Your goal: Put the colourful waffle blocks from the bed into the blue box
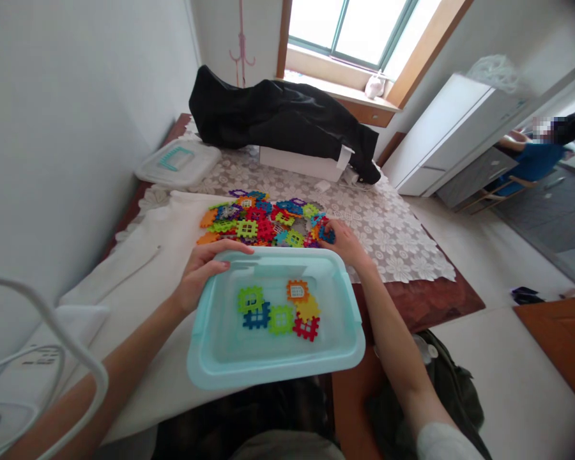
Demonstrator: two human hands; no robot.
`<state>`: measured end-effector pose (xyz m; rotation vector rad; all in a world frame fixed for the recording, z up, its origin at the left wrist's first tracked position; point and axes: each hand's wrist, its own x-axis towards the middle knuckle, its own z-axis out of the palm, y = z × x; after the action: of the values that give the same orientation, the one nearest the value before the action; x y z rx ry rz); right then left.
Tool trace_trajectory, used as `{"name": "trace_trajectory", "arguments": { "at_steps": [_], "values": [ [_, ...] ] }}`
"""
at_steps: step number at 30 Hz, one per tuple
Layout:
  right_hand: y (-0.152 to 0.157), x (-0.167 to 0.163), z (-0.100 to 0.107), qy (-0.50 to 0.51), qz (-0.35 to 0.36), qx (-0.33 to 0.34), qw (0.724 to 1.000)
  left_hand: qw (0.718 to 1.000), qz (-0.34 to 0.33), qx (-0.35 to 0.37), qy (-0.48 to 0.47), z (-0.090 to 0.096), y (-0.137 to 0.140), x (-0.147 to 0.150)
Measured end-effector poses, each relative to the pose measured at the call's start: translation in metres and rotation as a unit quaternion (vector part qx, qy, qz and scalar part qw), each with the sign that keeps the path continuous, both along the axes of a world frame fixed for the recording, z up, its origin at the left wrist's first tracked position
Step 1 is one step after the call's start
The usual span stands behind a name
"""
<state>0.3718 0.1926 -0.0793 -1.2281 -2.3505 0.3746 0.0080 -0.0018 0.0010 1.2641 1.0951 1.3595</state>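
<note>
L hand (196,276) grips the light blue tub (275,375) by its far L corner, w/ thumb and a finger over the rim; can't tell what the hidden fingers do. R hand (345,243) is just past the tub's far R corner, fingers bent over the R end of a big pile (265,229) of toy pcs. Its tips touch a dark blue pc (326,232), but can't tell if they pinch it or just rest there.

The tub is on the near side of both hands' fingers. In it, nearer than the fingertips: 2 green pcs (281,319), a blue pc (257,316), an orange pc (298,292), a yellow pc (308,309) and a red pc (306,327). The pile is ahead of L fingers and left of R fingers, partly on the lace cloth (402,243).

Tub looks like thin plastic: prob. light, smooth, a bit bendy. Best hold = rim, where L fingers are. Pcs look light, stiff, flat, prob. a bit slick, hard to break; pinch by the bumpy edges.

Tub's long way runs side to side, from L hand's side to R hand's. Its mouth faces up. Pcs are squarish, so no real long way; in the pile they point all ways.
</note>
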Motion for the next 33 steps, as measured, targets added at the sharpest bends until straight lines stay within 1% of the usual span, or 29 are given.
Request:
{"name": "trace_trajectory", "arguments": {
  "at_steps": [5,12,15,21,25,27,29,33],
  "values": [
    [-0.012,-0.005,-0.002,0.013,-0.018,0.032,0.999,1.000,-0.005,-0.002,0.013,-0.001,-0.003,-0.003],
    [-0.014,-0.005,-0.003,0.071,-0.025,-0.004,0.997,0.999,0.001,0.017,0.050,0.003,-0.002,-0.004],
    [-0.013,-0.004,-0.003,0.080,-0.035,-0.012,0.996,0.999,0.001,0.008,0.049,0.004,-0.002,-0.002],
    [-0.009,0.003,-0.001,0.057,0.002,-0.013,0.998,1.000,0.015,-0.012,0.021,0.005,-0.001,0.003],
    [-0.008,0.009,-0.001,0.089,0.024,-0.017,0.996,0.999,0.030,-0.036,0.005,0.004,0.002,0.003],
    [-0.008,0.012,0.000,0.118,0.033,-0.030,0.992,0.999,0.036,-0.037,0.006,0.003,0.002,0.003],
    [-0.008,0.014,0.002,0.152,0.044,-0.057,0.986,0.999,0.041,-0.031,0.012,0.003,0.002,0.002],
    [-0.009,0.014,0.013,0.225,0.055,-0.147,0.962,0.998,0.041,-0.033,0.017,0.005,0.001,0.002]
  ]
}}
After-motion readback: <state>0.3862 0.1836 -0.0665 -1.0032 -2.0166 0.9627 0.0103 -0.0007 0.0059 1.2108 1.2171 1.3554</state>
